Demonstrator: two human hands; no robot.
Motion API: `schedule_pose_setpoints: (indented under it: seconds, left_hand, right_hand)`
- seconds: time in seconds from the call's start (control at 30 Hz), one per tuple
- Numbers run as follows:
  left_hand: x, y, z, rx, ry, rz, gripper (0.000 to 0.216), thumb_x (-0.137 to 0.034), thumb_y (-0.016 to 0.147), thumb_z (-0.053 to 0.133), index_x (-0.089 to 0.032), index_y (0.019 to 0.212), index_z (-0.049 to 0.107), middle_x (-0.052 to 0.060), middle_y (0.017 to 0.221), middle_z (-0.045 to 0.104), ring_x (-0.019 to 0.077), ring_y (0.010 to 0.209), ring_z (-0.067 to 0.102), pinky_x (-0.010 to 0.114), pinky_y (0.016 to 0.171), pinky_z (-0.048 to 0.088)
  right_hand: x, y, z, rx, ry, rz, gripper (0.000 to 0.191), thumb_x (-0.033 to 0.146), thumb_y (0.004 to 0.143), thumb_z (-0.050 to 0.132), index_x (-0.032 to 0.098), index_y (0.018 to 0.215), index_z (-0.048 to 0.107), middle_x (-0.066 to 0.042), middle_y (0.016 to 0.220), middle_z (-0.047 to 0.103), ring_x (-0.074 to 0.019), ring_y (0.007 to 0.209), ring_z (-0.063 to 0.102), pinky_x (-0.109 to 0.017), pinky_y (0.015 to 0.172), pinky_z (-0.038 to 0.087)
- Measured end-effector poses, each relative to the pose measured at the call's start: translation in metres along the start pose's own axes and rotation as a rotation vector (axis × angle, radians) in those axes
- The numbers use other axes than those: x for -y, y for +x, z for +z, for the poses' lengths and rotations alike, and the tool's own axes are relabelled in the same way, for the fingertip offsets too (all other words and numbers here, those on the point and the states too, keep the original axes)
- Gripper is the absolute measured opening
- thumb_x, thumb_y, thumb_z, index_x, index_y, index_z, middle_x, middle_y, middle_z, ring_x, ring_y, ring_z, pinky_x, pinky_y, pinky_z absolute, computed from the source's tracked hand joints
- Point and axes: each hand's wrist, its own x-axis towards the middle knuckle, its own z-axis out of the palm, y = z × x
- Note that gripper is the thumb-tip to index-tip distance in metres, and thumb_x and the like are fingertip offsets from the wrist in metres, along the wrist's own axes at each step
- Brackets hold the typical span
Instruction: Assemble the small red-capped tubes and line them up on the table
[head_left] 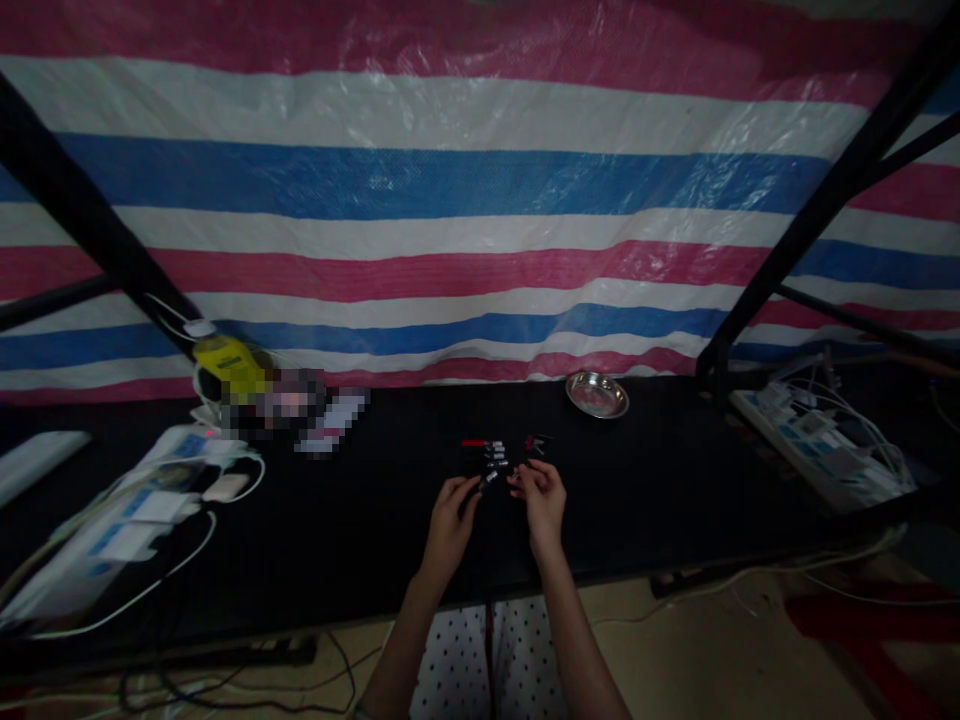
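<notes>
Both my hands rest on a black tabletop near its front edge. My left hand has its fingers curled around a small dark part with a white tip. My right hand pinches a small dark piece close beside it, too small to name. Just beyond my fingers lies a little cluster of small black, white and red parts, with a few more small dark parts to their right.
A shallow metal dish sits at the back of the table. Power strips with white cables lie at the left and right. A yellow object stands back left. Black frame bars and a striped tarp rise behind.
</notes>
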Motion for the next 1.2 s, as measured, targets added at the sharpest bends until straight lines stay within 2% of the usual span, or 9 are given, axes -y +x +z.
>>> schedule_pose_setpoints:
  seconds: [0.1,0.2,0.33,0.47,0.77,0.93,1.03,1.1,1.2]
  left_hand:
    - [-0.015,0.003,-0.005,-0.05,-0.117,-0.022,0.024,-0.027,0.086,0.049,-0.023,0.106,0.062,0.004,0.1,0.057,0.0155,0.096,0.058,0.029,0.086,0.047]
    - [-0.033,0.007,-0.013,-0.064,-0.167,-0.004,0.024,-0.028,0.085,0.051,-0.024,0.105,0.063,0.004,0.101,0.057,0.0157,0.097,0.057,0.029,0.087,0.047]
    - [-0.05,0.012,-0.022,-0.06,-0.192,0.013,0.024,-0.027,0.084,0.053,-0.026,0.105,0.065,0.004,0.1,0.058,0.0157,0.096,0.058,0.029,0.086,0.048]
    - [-0.059,0.013,-0.028,-0.072,-0.24,0.018,0.023,-0.027,0.084,0.054,-0.025,0.104,0.066,0.004,0.1,0.06,0.0157,0.095,0.058,0.03,0.087,0.048]
    - [-0.073,0.016,-0.03,-0.001,-0.432,-0.02,0.025,-0.028,0.082,0.057,-0.022,0.104,0.066,0.006,0.106,0.065,0.0185,0.101,0.059,0.035,0.093,0.045]
    - [-0.074,0.022,-0.027,-0.016,-0.686,-0.156,0.029,-0.029,0.074,0.066,-0.019,0.101,0.067,0.007,0.104,0.067,0.0187,0.098,0.061,0.033,0.09,0.047]
    - [-0.071,0.026,-0.024,-0.002,-0.843,-0.271,0.033,-0.03,0.069,0.07,-0.017,0.1,0.066,0.006,0.093,0.069,0.0144,0.079,0.063,0.026,0.073,0.051]
    - [-0.066,0.027,-0.022,0.013,-0.924,-0.347,0.033,-0.034,0.07,0.069,-0.015,0.096,0.067,0.005,0.082,0.069,0.0105,0.065,0.06,0.022,0.063,0.048]
    - [-0.06,0.026,-0.021,0.029,-1.039,-0.476,0.035,-0.04,0.069,0.07,-0.011,0.089,0.068,0.003,0.069,0.066,0.008,0.057,0.056,0.02,0.056,0.044]
  right_hand:
    - [0.021,-0.001,0.005,0.023,0.058,-0.022,0.039,0.038,0.062,0.074,0.015,0.087,0.056,-0.002,0.071,0.068,-0.0175,0.068,0.068,-0.024,0.054,0.052]
    - [0.041,-0.005,0.012,0.084,0.097,-0.02,0.039,0.037,0.063,0.074,0.016,0.09,0.056,-0.004,0.074,0.069,-0.0191,0.071,0.068,-0.026,0.056,0.053]
    - [0.06,-0.011,0.018,0.087,0.101,-0.078,0.038,0.037,0.065,0.074,0.016,0.092,0.056,-0.003,0.076,0.069,-0.0185,0.07,0.068,-0.026,0.057,0.052]
    - [0.069,-0.017,0.02,0.118,0.033,-0.17,0.034,0.037,0.067,0.073,0.015,0.089,0.057,-0.002,0.071,0.067,-0.0157,0.069,0.066,-0.026,0.06,0.052]
    - [0.082,-0.032,0.028,0.185,-0.041,-0.224,0.024,0.037,0.068,0.072,0.017,0.076,0.063,-0.002,0.071,0.066,-0.0138,0.066,0.062,-0.026,0.062,0.049]
    - [0.086,-0.036,0.028,0.253,-0.085,-0.245,0.022,0.035,0.071,0.069,0.017,0.08,0.063,-0.001,0.07,0.066,-0.0131,0.065,0.061,-0.025,0.061,0.049]
    - [0.088,-0.035,0.028,0.257,-0.117,-0.277,0.022,0.032,0.071,0.07,0.017,0.085,0.062,-0.003,0.075,0.067,-0.0137,0.069,0.062,-0.026,0.064,0.05]
    - [0.09,-0.034,0.027,0.245,-0.155,-0.309,0.023,0.032,0.072,0.069,0.017,0.088,0.063,-0.003,0.078,0.067,-0.0141,0.071,0.062,-0.027,0.066,0.05]
    - [0.095,-0.031,0.027,0.252,-0.211,-0.338,0.026,0.033,0.073,0.067,0.017,0.093,0.064,-0.004,0.081,0.068,-0.0146,0.072,0.062,-0.028,0.068,0.05]
